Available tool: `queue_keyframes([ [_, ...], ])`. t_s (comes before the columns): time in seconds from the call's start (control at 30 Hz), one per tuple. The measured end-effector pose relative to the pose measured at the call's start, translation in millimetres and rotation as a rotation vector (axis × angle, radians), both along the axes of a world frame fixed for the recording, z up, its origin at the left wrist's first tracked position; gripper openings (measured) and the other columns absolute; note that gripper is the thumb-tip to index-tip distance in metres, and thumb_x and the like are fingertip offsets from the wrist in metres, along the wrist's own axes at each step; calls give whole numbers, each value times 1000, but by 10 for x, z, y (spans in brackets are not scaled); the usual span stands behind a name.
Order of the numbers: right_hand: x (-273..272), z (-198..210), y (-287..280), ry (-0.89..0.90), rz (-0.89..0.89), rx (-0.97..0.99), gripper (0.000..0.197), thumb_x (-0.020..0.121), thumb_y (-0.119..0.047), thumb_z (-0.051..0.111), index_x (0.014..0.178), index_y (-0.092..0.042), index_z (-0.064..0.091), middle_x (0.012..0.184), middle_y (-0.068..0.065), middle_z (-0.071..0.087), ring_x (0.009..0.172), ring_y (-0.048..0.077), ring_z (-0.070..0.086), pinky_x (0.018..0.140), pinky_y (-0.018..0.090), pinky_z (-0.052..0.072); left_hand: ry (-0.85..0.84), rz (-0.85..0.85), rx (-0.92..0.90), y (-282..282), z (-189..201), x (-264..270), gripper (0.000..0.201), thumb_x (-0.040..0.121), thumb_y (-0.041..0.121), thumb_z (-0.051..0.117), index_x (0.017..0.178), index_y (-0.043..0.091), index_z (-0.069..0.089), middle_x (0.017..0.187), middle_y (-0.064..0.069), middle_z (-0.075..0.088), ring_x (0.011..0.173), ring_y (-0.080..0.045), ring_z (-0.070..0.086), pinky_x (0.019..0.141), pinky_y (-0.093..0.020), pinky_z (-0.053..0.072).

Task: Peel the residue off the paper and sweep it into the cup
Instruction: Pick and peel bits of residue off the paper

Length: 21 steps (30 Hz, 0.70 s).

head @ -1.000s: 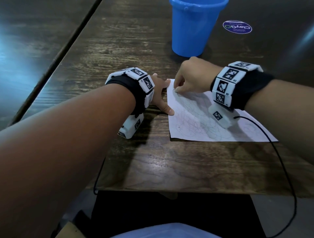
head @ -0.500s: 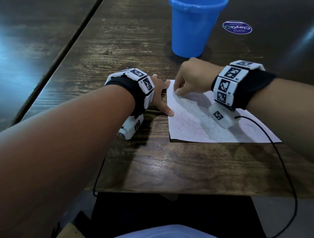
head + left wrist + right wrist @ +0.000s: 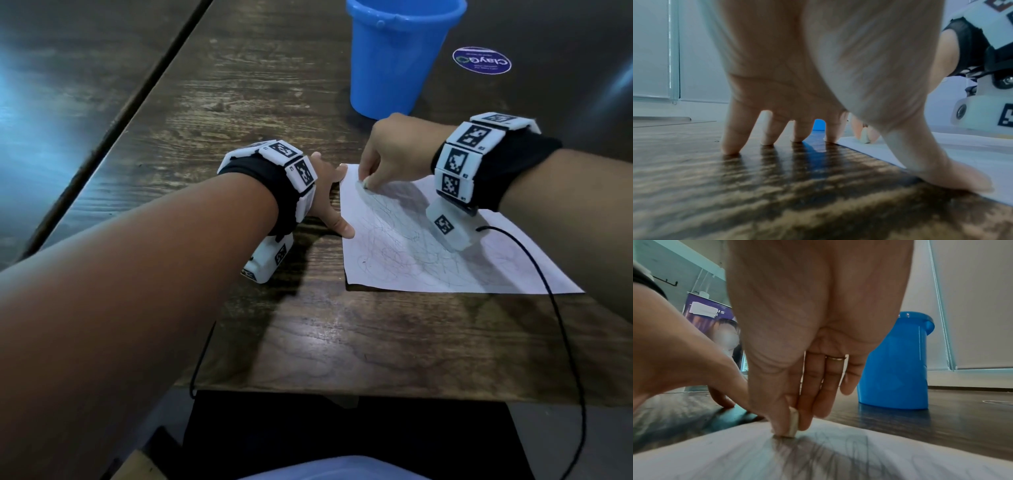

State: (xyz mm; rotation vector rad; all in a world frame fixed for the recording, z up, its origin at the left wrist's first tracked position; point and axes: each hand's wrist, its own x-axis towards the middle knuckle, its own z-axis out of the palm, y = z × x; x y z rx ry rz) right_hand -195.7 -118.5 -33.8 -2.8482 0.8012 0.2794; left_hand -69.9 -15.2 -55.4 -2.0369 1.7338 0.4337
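Note:
A white sheet of paper [image 3: 411, 246] covered in pencil scribbles lies on the dark wooden table [image 3: 239, 102]. My right hand [image 3: 394, 154] pinches a small white eraser [image 3: 793, 426] between thumb and fingers and presses its tip onto the paper [image 3: 735, 456] near the far left corner. My left hand [image 3: 325, 192] is spread flat, thumb [image 3: 953, 177] on the paper's left edge and the other fingertips [image 3: 729, 146] on the wood. The blue cup [image 3: 397, 54] stands upright just beyond my right hand, also seen in the right wrist view [image 3: 894, 366]. No loose residue is distinguishable.
A round purple sticker [image 3: 481, 61] lies on the table right of the cup. A black cable [image 3: 561, 335] runs from my right wrist over the table's near edge [image 3: 342, 394]. A seam [image 3: 113, 137] between tabletops runs diagonally at the left.
My right hand has shifted slightly along the paper's far left corner with the eraser. The left hand has stayed planted.

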Motion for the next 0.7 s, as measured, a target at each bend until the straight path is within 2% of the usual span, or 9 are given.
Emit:
queue_keyframes([
  [0.2,67,-103,-42,-131,-114,-60,13,85,-21,71,95,-21,80,88,-6,73,85,12,60,79,38,58,21,24,6,2,-9,2,125,70,83,61,162,27,-4,167,-21,5,143,-37,37,111,-49,36],
  [0.33,88,-104,-42,-108,-101,-66,13,86,-18,71,95,-19,80,89,-6,74,85,14,64,76,35,57,18,20,-1,10,0,-4,124,71,82,60,162,26,-4,166,-22,8,141,-36,39,110,-48,36],
  [0.5,67,17,-20,22,-61,-63,7,83,-24,75,90,-24,79,83,-9,72,82,13,64,74,37,57,19,30,9,12,-7,-11,124,73,81,61,162,25,-5,167,-20,1,148,-36,28,114,-48,31],
  [0.6,97,-30,17,-26,-58,-106,10,85,-25,72,94,-26,78,88,-7,72,84,17,65,74,37,57,18,30,1,18,-8,-22,123,74,80,61,162,25,-6,167,-19,0,149,-36,26,115,-49,30],
  [0.7,119,-115,24,-83,-101,-142,12,87,-26,69,95,-27,78,90,-4,71,84,21,65,73,39,58,17,20,-10,12,-16,-14,122,74,80,61,162,25,-5,167,-20,7,145,-36,33,112,-48,34],
])
